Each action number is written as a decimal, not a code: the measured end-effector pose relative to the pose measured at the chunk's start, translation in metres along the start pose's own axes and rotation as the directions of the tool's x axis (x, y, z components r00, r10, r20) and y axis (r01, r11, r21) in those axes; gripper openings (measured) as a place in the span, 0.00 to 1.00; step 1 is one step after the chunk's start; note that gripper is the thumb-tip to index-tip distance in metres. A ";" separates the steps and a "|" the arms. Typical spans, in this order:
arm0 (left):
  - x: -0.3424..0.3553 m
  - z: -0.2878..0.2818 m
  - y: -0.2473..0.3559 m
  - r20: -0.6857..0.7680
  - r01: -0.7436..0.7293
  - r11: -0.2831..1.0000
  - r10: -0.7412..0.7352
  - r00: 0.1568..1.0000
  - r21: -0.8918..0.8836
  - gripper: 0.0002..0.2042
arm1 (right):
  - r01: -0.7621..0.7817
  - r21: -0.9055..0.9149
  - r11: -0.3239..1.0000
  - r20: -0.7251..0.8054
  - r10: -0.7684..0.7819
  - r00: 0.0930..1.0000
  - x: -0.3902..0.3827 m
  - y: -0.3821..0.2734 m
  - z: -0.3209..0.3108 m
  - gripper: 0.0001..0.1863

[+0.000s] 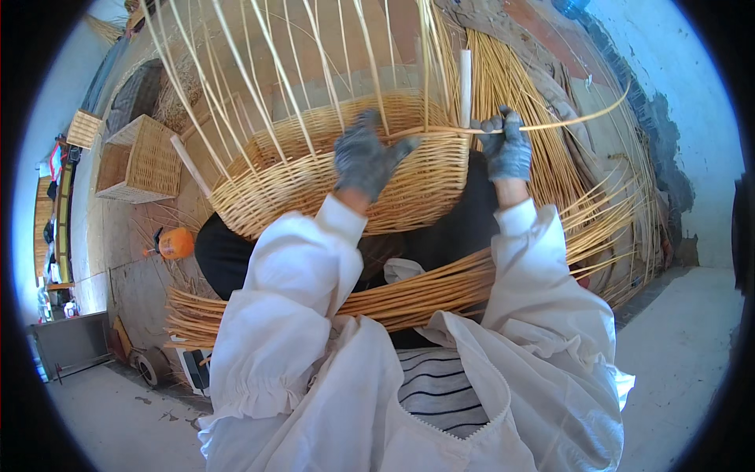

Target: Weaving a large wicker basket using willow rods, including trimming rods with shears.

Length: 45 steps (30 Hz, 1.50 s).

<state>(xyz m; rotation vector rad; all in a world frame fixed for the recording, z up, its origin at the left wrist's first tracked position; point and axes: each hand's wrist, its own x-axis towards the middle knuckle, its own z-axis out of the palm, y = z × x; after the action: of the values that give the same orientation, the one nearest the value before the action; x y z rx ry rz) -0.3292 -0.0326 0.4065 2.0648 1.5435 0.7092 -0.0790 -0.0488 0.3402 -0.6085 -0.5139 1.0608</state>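
A half-woven wicker basket (417, 189) with tall upright stakes and pale corner posts rests across my dark-clad legs. My gloved left hand (370, 153) lies against its woven rim, thumb spread apart from the fingers. At the basket's right corner, beside a pale post (465, 86), my gloved right hand (505, 145) grips a long cane (582, 119) that runs along the rim and curves out to the right. A bundle of canes (409, 287) lies across my lap under my forearms.
Loose canes (527, 79) lie on the floor behind the basket. At left are a square wicker basket (149, 157), an orange container (176, 243), shelving (61, 220) and a wheel (153, 367). A patched white wall (700, 157) borders the right.
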 end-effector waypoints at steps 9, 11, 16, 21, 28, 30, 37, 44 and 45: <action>-0.068 -0.102 -0.312 -0.514 0.514 0.857 -0.458 0.725 -0.038 0.32 | 0.013 -0.940 0.341 0.068 0.148 0.987 -0.030 0.027 -0.010 0.23; -0.075 -0.101 -0.317 -0.509 0.490 0.843 -0.529 0.679 -0.222 0.30 | 0.184 -0.960 0.212 0.195 0.031 0.980 -0.035 0.010 0.012 0.19; -0.044 -0.076 -0.147 -0.823 0.054 0.991 0.074 0.564 0.126 0.20 | 0.474 -0.880 -0.031 0.467 -0.231 0.853 -0.022 -0.025 0.096 0.14; 0.055 0.007 -0.001 -0.144 0.005 0.948 0.043 0.989 0.317 0.21 | 0.276 -0.749 -0.602 0.347 -0.002 0.938 0.050 0.034 0.127 0.12; 0.035 0.072 -0.004 0.013 0.090 0.965 -0.096 0.995 0.245 0.21 | 0.518 -0.836 0.181 0.426 -0.382 0.820 0.048 0.060 0.019 0.11; 0.033 0.069 0.001 -0.104 -0.047 0.984 0.066 0.992 0.174 0.18 | 0.443 -0.895 0.056 0.407 -0.302 0.862 0.051 0.054 0.019 0.13; -0.106 -0.030 0.020 -0.048 -0.306 0.807 0.380 0.924 0.504 0.25 | 0.320 -0.863 -0.391 0.419 -0.201 0.885 -0.015 0.033 0.092 0.20; -0.264 -0.197 -0.217 -0.089 0.100 0.921 -0.071 0.994 0.376 0.15 | 0.437 -0.847 0.303 0.455 0.837 0.302 -0.180 0.058 0.085 0.09; -0.265 -0.213 -0.247 0.123 0.146 0.882 -0.222 0.967 0.448 0.15 | 0.465 -0.837 0.288 0.470 0.813 0.344 -0.190 0.059 0.085 0.08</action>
<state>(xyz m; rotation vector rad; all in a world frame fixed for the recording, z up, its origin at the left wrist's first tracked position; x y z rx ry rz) -0.7090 -0.2111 0.3773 2.1699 1.8954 0.1100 -0.2485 -0.1825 0.3429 -1.1387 -2.4289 1.2563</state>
